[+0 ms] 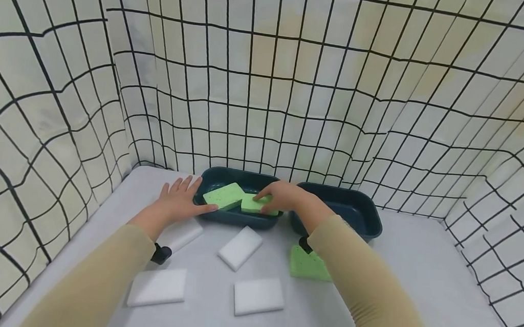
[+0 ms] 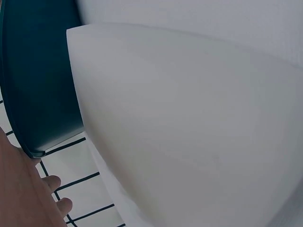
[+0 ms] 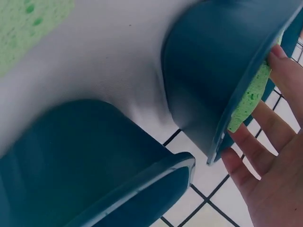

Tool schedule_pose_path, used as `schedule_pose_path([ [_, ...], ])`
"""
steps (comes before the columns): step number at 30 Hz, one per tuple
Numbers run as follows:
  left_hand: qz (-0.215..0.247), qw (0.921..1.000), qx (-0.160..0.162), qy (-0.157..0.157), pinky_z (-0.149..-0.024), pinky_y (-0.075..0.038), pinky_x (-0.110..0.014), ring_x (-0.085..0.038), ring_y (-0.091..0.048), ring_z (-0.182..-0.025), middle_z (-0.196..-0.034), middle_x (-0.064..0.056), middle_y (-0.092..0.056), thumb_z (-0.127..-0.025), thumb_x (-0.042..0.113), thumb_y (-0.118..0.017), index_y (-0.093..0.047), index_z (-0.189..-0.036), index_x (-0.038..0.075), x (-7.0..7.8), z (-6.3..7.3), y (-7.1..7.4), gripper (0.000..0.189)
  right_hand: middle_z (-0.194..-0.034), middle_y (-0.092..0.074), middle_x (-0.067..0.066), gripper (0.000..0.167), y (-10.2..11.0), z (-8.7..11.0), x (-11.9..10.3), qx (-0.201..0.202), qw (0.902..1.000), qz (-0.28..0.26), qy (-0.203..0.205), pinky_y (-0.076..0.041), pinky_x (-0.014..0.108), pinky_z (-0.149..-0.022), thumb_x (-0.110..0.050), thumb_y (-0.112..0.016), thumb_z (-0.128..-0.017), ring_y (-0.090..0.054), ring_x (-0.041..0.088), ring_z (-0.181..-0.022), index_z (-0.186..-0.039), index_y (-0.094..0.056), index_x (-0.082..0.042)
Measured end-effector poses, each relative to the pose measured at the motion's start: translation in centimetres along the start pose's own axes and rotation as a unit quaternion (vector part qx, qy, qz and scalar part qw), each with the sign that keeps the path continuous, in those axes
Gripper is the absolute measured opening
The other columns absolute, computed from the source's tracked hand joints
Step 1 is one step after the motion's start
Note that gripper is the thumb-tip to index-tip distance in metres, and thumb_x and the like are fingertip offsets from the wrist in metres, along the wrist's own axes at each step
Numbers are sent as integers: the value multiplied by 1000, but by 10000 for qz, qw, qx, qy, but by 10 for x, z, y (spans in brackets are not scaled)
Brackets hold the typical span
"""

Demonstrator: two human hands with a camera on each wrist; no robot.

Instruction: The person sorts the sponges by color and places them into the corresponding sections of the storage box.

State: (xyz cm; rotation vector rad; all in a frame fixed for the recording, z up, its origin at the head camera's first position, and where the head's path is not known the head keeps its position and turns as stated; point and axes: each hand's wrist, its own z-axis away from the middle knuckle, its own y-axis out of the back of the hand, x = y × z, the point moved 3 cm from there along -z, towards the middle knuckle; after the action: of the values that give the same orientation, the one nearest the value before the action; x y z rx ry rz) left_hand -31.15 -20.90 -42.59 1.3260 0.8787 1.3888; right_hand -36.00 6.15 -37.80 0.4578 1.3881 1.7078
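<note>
My right hand (image 1: 282, 196) reaches into the left dark teal bin (image 1: 243, 221) and holds a green sponge (image 1: 250, 204) between thumb and fingers. In the right wrist view this sponge (image 3: 251, 99) shows just past the bin's rim, the fingertips along it. A second green sponge (image 1: 224, 195) lies tilted beside it in the bin. At the bin's left end is my left hand (image 1: 178, 203), fingers spread, its thumb over the rim. Below that hand lies a white block-shaped sponge (image 1: 183, 234), which fills much of the left wrist view.
A second teal bin (image 1: 355, 212) stands just to the right. Under my right forearm a green sponge (image 1: 307, 263) lies on the white table. Several white blocks (image 1: 240, 248) are spread over the front. Black wire mesh (image 1: 268, 82) walls the back and sides.
</note>
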Motion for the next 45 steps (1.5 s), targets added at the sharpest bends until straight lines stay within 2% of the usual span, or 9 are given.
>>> schedule_pose_path([
  [10,-25,10000,49,23,-115,4,-66,-49,-1,-147,-162,-27,-4,-81,87,-42,-5,-160,7,-1,0,0,118,-148,-49,0,40,-9,-14,-4,-344,9990,262,-72,-35,43,-113,-32,-67,-95,-40,22,-140,-135,-63,-30],
  [20,42,10000,16,27,-115,7,-65,-48,0,-148,-163,-26,-3,-77,92,-37,-5,-160,8,-2,0,-1,122,-145,-53,0,44,-16,-24,-7,-219,9993,293,-58,-39,41,-110,-32,-71,-92,-45,20,-136,-135,-63,-32],
  [26,7,10000,-2,33,-115,5,-66,-49,0,-147,-162,-27,-4,-80,88,-40,-5,-160,6,2,-1,1,119,-147,-51,0,49,-13,-20,-2,35,9998,204,-7,-39,42,-110,-36,-74,-90,-44,22,-137,-137,-61,-31],
  [36,-79,10000,-27,47,-114,4,-67,-50,-1,-147,-161,-29,-4,-81,87,-40,-4,-160,6,3,0,2,118,-145,-53,-2,54,0,-1,7,544,9965,-629,51,-45,43,-103,-37,-76,-89,-50,22,-132,-140,-59,-30],
  [39,-31,10000,-24,41,-114,4,-67,-50,-2,-147,-161,-29,-4,-81,87,-41,-5,-160,6,5,1,3,118,-141,-56,-2,55,3,6,10,662,9956,-651,147,-50,39,-94,-37,-76,-88,-59,19,-117,-140,-59,-30],
  [42,18,10000,-30,33,-114,5,-68,-50,-1,-147,-161,-30,-4,-80,88,-41,-4,-160,6,4,0,1,120,-140,-56,-2,54,5,16,12,753,9949,-641,186,-52,36,-86,-37,-76,-88,-60,16,-104,-140,-59,-31],
  [45,30,10000,-54,35,-113,5,-68,-51,0,-146,-161,-30,-4,-80,88,-40,-4,-160,6,3,-1,1,120,-140,-55,-3,54,7,27,14,869,9939,-657,190,-51,35,-86,-37,-76,-88,-59,16,-105,-139,-59,-33],
])
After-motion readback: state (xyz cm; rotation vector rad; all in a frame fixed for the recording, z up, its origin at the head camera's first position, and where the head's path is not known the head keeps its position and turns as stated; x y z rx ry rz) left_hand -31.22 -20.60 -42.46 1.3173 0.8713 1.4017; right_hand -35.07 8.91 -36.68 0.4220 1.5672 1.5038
